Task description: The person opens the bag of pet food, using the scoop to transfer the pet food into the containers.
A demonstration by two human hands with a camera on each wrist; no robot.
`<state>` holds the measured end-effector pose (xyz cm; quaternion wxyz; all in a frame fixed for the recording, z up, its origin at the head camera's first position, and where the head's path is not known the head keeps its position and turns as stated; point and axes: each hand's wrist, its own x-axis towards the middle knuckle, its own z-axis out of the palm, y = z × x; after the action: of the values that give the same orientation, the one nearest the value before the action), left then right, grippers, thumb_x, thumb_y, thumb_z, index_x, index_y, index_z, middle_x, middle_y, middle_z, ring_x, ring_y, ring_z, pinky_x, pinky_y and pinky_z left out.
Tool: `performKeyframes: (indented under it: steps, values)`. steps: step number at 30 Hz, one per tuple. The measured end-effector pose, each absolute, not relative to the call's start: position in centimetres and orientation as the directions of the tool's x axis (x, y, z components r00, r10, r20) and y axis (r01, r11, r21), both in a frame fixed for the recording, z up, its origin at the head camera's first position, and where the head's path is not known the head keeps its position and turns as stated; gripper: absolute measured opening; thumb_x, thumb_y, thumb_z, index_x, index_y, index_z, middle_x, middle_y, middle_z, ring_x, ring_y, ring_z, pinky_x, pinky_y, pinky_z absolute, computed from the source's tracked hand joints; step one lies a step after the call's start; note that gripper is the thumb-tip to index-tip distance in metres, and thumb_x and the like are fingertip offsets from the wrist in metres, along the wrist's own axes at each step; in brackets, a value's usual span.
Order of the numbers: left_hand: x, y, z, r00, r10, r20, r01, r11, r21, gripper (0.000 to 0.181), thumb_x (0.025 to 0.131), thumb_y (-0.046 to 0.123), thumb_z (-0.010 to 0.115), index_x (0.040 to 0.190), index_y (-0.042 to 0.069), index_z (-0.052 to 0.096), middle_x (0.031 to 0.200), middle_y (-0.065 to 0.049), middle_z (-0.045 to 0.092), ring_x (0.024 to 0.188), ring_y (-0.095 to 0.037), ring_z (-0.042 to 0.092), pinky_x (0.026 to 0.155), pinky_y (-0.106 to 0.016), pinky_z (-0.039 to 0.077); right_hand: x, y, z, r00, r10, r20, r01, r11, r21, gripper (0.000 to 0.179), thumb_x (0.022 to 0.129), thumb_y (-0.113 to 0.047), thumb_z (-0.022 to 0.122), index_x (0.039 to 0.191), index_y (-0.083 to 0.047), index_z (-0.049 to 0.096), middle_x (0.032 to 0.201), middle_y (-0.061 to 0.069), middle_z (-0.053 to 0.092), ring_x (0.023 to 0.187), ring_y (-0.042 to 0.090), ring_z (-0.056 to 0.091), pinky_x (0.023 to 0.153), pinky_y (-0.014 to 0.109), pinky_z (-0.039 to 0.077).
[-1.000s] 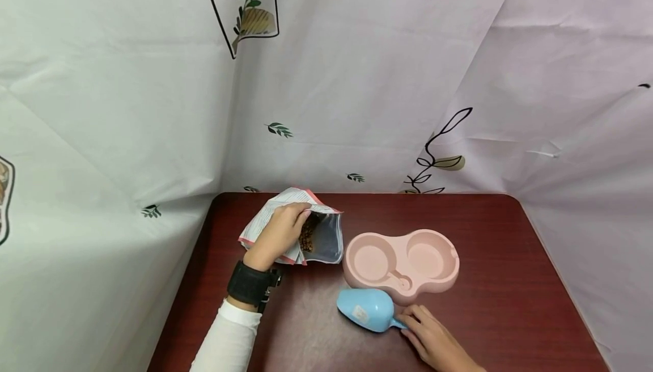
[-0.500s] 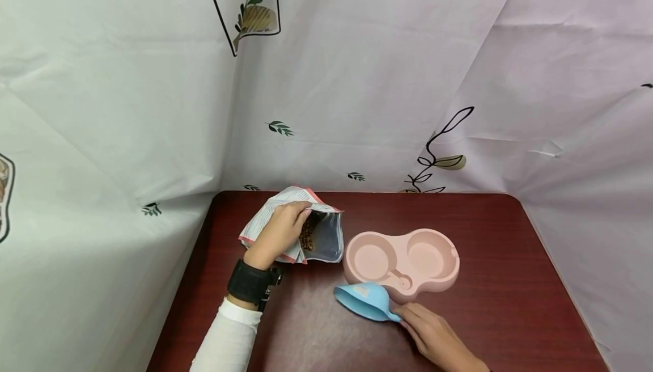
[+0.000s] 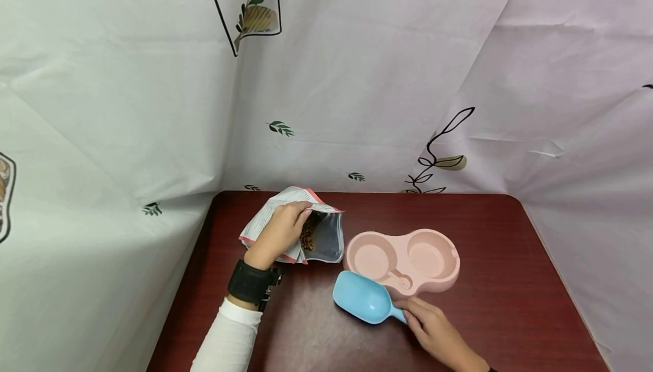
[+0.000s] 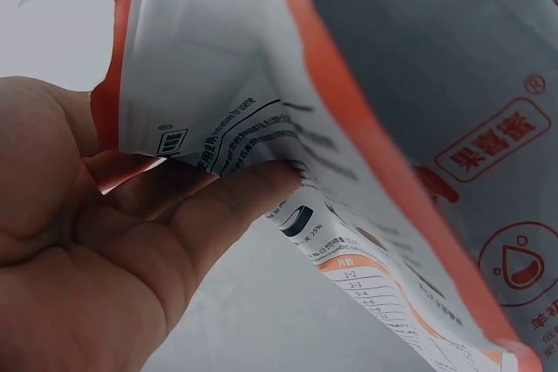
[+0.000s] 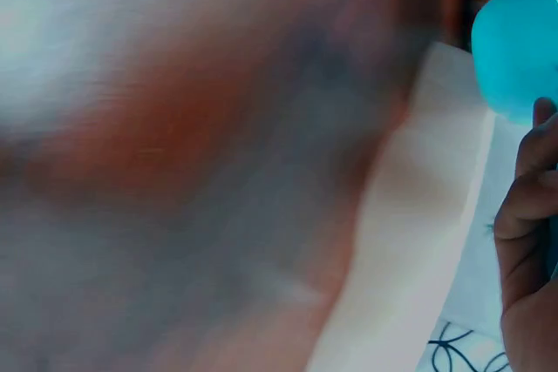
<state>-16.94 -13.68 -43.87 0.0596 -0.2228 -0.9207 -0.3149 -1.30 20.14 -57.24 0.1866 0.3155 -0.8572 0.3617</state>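
My left hand [image 3: 282, 230] pinches the upper edge of an open white bag [image 3: 265, 213] with red-orange trim, which lies on its side with its mouth toward the right. Brown kibble [image 3: 308, 233] shows inside it. In the left wrist view, the thumb and fingers [image 4: 231, 211] grip the printed wall of the bag. My right hand [image 3: 431, 326] grips the handle of a light blue scoop [image 3: 363, 297], whose hollow faces up with nothing in it. Behind the scoop stands a pink double pet bowl [image 3: 403, 244], both basins bare. The right wrist view shows the scoop [image 5: 516, 50] at its edge.
All of it stands on a dark red wooden table [image 3: 490, 304]. A pale curtain [image 3: 367, 88] with leaf prints hangs close behind and along both sides. The bag's mouth lies right beside the bowl's left end.
My right hand has rolled the scoop over: its rounded back faced up, then it lay sideways, and now its hollow faces up. The left hand and bag have stayed put.
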Motion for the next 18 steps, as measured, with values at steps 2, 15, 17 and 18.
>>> performKeyframes:
  steps: [2,15,17,18]
  values:
    - [-17.0,-13.6,-43.9,-0.893,0.373,0.253,0.45,0.703,0.551,0.027,0.1,0.012,0.054,0.118,-0.002,0.068,0.115,-0.019,0.07,0.109,-0.028,0.063,0.089,-0.046,0.055,-1.7,20.3,-56.7,-0.76,-0.374,0.532,-0.646,0.525,-0.554,0.039,0.071,0.012,0.075,0.103,-0.01,0.072,0.096,-0.001,0.071,0.081,0.007,0.062,0.069,0.016,0.048]
    - [-17.0,-13.5,-43.8,-0.891,0.381,0.246,0.453,0.714,0.534,0.025,0.099,0.011,0.055,0.117,-0.001,0.068,0.114,-0.017,0.07,0.108,-0.028,0.064,0.088,-0.046,0.056,-4.6,20.0,-51.5,-0.818,-0.326,0.473,-0.57,0.574,-0.589,0.03,0.08,-0.007,0.078,0.108,-0.013,0.071,0.092,-0.012,0.064,0.076,0.002,0.055,0.063,0.017,0.046]
    - [-17.0,-13.5,-43.8,-0.893,0.376,0.246,0.449,0.721,0.527,0.025,0.099,0.011,0.055,0.117,-0.001,0.068,0.114,-0.017,0.07,0.109,-0.028,0.064,0.088,-0.045,0.056,-5.1,19.6,-50.8,-0.825,-0.35,0.444,-0.562,0.587,-0.583,0.026,0.083,-0.011,0.075,0.108,-0.015,0.071,0.092,-0.013,0.063,0.075,0.002,0.055,0.063,0.019,0.047]
    - [-17.0,-13.5,-43.8,-0.894,0.374,0.246,0.447,0.724,0.525,0.025,0.099,0.011,0.055,0.117,-0.001,0.068,0.114,-0.017,0.07,0.109,-0.028,0.064,0.088,-0.045,0.056,-5.5,19.4,-50.5,-0.828,-0.36,0.429,-0.558,0.601,-0.572,0.024,0.085,-0.013,0.075,0.108,-0.016,0.071,0.092,-0.014,0.063,0.076,0.002,0.056,0.063,0.019,0.049]
